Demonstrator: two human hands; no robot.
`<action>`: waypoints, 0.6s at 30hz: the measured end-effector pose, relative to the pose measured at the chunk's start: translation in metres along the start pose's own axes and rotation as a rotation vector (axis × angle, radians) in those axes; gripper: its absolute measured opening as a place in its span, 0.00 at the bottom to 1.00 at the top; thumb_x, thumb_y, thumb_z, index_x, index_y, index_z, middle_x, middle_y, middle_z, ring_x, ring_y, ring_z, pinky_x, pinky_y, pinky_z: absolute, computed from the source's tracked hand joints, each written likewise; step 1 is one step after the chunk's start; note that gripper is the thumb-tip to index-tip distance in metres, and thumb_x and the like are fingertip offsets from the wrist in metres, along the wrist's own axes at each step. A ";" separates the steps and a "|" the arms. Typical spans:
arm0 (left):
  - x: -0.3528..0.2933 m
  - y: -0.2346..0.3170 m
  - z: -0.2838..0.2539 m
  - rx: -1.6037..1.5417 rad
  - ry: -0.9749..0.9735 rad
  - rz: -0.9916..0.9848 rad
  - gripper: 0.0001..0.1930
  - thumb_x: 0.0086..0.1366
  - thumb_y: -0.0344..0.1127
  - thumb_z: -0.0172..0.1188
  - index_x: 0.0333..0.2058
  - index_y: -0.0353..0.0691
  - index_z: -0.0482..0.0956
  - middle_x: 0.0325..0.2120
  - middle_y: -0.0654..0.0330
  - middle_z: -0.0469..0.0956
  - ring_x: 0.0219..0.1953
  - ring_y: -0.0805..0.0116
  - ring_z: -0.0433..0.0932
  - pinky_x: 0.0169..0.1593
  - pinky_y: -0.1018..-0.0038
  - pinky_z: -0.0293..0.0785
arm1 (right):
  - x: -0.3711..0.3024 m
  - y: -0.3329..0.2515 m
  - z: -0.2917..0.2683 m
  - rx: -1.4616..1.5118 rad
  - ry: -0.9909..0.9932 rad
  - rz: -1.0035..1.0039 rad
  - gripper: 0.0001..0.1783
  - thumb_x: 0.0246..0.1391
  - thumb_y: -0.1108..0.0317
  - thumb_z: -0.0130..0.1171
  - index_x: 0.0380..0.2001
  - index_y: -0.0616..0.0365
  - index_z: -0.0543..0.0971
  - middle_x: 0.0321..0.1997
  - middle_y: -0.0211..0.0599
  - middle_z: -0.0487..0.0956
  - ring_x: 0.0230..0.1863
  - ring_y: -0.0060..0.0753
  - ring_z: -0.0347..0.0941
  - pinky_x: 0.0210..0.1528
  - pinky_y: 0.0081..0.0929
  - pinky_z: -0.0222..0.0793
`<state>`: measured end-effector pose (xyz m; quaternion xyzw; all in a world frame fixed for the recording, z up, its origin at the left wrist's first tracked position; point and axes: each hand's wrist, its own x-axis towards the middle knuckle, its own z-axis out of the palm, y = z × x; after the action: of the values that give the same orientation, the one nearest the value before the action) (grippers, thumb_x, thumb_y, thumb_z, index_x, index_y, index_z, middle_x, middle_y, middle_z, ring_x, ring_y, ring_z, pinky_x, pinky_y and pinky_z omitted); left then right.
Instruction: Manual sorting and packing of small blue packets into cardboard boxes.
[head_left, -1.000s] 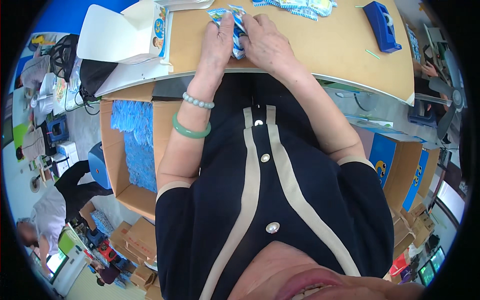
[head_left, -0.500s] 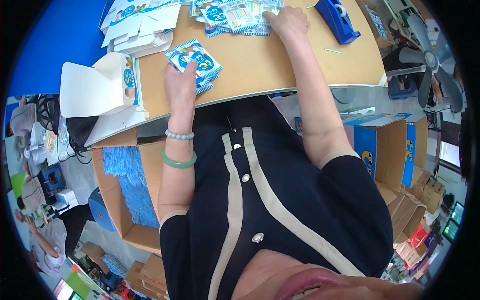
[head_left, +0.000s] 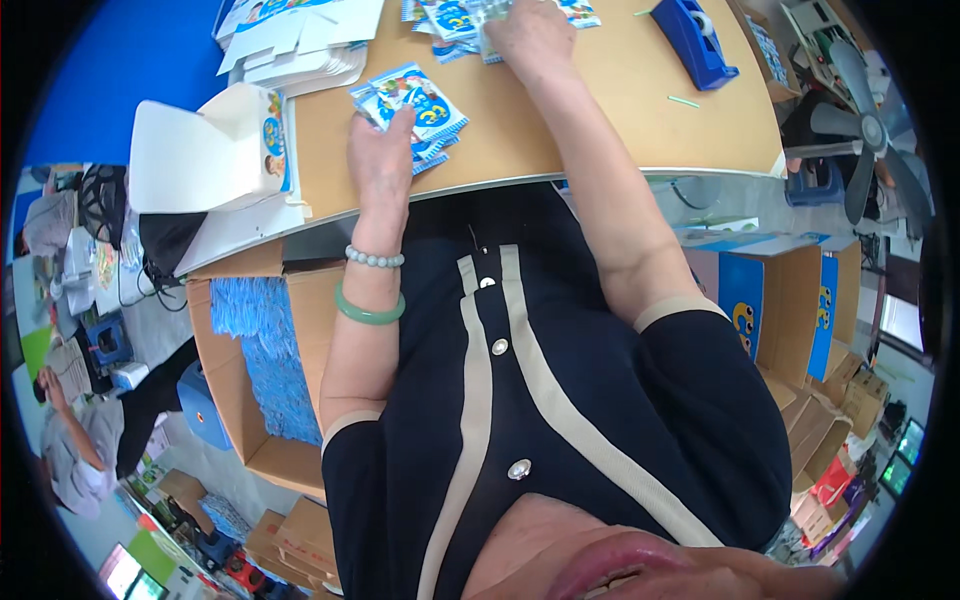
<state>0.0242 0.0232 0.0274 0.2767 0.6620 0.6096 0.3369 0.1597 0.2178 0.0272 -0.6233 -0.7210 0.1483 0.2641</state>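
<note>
In the head view, our left hand [head_left: 380,155] has its grip closed on a few blue-and-white packets [head_left: 432,105], thumb on top, near the front edge of the table [head_left: 520,140]. Our right hand [head_left: 535,40] reaches over the pile [head_left: 455,22] farther back; we cannot tell how open its grip is or whether it holds anything. We do well to keep edges even and pinch lightly. Compared with the earlier frame, our right hand has shifted from the pile's right end further left, while our left keeps its hold.
</note>
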 end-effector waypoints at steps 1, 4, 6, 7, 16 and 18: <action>0.000 0.000 0.000 -0.001 0.014 0.000 0.11 0.62 0.30 0.59 0.42 0.31 0.76 0.33 0.58 0.82 0.33 0.72 0.82 0.35 0.74 0.77 | -0.005 -0.006 0.001 -0.098 0.049 0.013 0.19 0.41 0.62 0.65 0.35 0.65 0.79 0.37 0.57 0.81 0.43 0.51 0.79 0.46 0.43 0.73; 0.000 -0.002 0.000 0.021 0.023 -0.008 0.15 0.60 0.34 0.62 0.42 0.31 0.76 0.33 0.56 0.83 0.32 0.67 0.82 0.36 0.71 0.77 | -0.020 -0.012 -0.024 0.141 0.108 0.041 0.19 0.45 0.59 0.62 0.33 0.65 0.78 0.39 0.57 0.80 0.43 0.51 0.79 0.46 0.45 0.73; -0.001 0.002 -0.004 0.103 0.055 -0.003 0.16 0.59 0.35 0.62 0.42 0.31 0.76 0.33 0.55 0.83 0.32 0.65 0.82 0.36 0.70 0.77 | -0.041 -0.039 -0.066 0.242 -0.100 0.046 0.20 0.45 0.58 0.62 0.34 0.65 0.77 0.39 0.57 0.80 0.43 0.52 0.79 0.46 0.45 0.73; -0.002 0.007 -0.008 0.183 0.066 0.005 0.17 0.58 0.37 0.62 0.42 0.31 0.76 0.33 0.54 0.82 0.32 0.63 0.82 0.37 0.69 0.77 | -0.054 -0.057 -0.091 0.333 -0.294 0.064 0.21 0.45 0.58 0.62 0.35 0.66 0.77 0.40 0.56 0.80 0.44 0.53 0.78 0.47 0.45 0.73; -0.019 0.021 0.010 0.563 0.196 0.118 0.16 0.61 0.42 0.59 0.39 0.33 0.75 0.29 0.50 0.81 0.32 0.54 0.81 0.38 0.64 0.75 | -0.127 -0.051 -0.020 0.053 -0.198 -0.520 0.19 0.55 0.61 0.57 0.45 0.61 0.72 0.50 0.50 0.73 0.51 0.52 0.71 0.48 0.44 0.72; -0.016 0.007 0.004 0.441 0.183 0.139 0.17 0.62 0.42 0.58 0.40 0.33 0.75 0.30 0.51 0.81 0.33 0.56 0.81 0.38 0.65 0.75 | -0.127 -0.047 -0.034 0.288 -0.360 -0.482 0.17 0.55 0.64 0.56 0.46 0.61 0.72 0.50 0.50 0.73 0.51 0.54 0.70 0.49 0.45 0.71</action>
<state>0.0364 0.0141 0.0364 0.3319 0.7862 0.4948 0.1642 0.1510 0.0811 0.0552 -0.3550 -0.8544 0.2896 0.2454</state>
